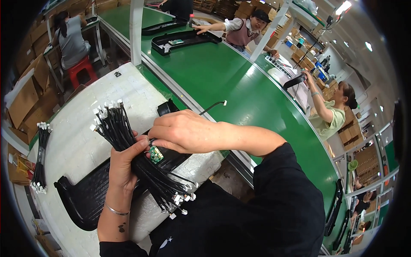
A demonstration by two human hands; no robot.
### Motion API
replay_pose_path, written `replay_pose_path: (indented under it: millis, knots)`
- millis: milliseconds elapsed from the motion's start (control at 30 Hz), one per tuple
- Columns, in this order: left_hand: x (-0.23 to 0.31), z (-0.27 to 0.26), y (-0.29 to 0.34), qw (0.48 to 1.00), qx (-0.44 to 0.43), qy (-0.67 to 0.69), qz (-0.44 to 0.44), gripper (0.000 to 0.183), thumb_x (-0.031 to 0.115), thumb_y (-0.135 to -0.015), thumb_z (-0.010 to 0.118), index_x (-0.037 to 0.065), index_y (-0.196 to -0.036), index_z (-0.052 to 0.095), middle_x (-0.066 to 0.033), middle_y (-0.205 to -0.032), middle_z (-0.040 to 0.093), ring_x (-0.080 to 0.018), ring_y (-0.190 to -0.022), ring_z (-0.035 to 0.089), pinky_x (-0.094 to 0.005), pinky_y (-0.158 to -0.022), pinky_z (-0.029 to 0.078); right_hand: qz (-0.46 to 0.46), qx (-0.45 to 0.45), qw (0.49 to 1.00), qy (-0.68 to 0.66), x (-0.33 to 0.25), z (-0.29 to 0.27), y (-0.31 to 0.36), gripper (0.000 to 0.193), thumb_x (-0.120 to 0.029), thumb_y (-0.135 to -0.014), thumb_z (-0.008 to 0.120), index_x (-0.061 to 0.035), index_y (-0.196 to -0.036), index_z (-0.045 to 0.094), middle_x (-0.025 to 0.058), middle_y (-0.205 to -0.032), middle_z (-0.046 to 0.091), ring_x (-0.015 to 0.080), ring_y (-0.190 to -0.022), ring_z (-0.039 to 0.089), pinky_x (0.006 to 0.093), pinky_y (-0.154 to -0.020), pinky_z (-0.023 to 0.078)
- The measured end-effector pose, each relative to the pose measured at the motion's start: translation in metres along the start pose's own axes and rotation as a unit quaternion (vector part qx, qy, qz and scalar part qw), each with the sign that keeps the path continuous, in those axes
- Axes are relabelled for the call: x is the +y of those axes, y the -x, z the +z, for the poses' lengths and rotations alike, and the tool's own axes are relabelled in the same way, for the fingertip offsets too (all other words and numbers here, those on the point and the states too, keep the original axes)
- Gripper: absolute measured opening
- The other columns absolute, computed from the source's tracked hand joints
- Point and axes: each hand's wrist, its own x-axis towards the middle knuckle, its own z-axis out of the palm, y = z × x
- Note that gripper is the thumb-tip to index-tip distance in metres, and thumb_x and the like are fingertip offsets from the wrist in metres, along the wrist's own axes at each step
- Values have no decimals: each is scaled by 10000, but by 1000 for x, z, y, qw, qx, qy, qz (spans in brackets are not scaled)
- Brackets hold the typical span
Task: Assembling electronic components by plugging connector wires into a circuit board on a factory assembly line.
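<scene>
My left hand (125, 160) is closed round a thick bundle of black cables (117, 130) with white connectors at both ends. Beside it, my right hand (180, 130) is closed in a pinch, fingertips close to the left thumb. From behind the right hand a single black cable (209, 108) sticks out, ending in a white connector; it seems to run into that hand's grip, whose inside is hidden. Just below the fingertips shows a small green circuit board (156, 155). Under both hands a long black plastic housing (87, 199) lies on the white-covered table, partly covered by the bundle and arms.
Another cable bundle (40, 158) lies at the table's left edge. Beyond the white table (85, 124) runs a green conveyor belt (205, 73) with a metal rail and a white post (136, 34). Black housings (184, 40) rest on it. Co-workers stand across the belt.
</scene>
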Motion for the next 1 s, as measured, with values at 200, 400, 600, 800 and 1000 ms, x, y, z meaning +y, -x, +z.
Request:
replay_pose_path:
  millis: [200,400,600,800,1000]
  knots:
    - [-8,-2,0,999,-12,-24,-25,307,-32,-690,655,2,-944,486,-92,-786,579,-151,-624,573,-252,-554,498,-23,5,1000,21,0,5,4,147,-139,-767,577,-10,-829,543,96,-753,528,265,-709,554,359,-584,452]
    - [-12,-3,-3,997,-28,-26,-71,358,-8,-693,674,-4,-979,457,-96,-748,572,-150,-598,571,-248,-541,490,-26,-6,994,101,-1,5,11,120,-97,-687,589,-38,-780,542,66,-730,506,211,-681,540,321,-528,453]
    - [-20,-6,-4,995,-26,-13,-100,320,0,-705,667,17,-957,469,-66,-718,554,-123,-561,536,-258,-520,482,-64,20,980,186,-11,5,8,119,-95,-582,570,-50,-671,504,33,-710,458,170,-642,516,267,-491,458]
    - [-22,0,0,990,-21,-18,-141,183,66,-758,638,50,-885,508,-30,-694,531,-95,-539,499,-264,-512,471,-38,-24,973,225,19,16,16,79,-86,-617,552,-24,-622,504,60,-666,470,197,-645,556,299,-514,474]
    - [-17,3,5,977,-80,54,-190,153,154,-810,604,66,-878,499,-10,-651,491,-86,-525,469,-263,-511,449,3,-81,980,184,49,38,32,84,-89,-647,542,-18,-646,587,94,-684,554,237,-648,603,337,-553,495]
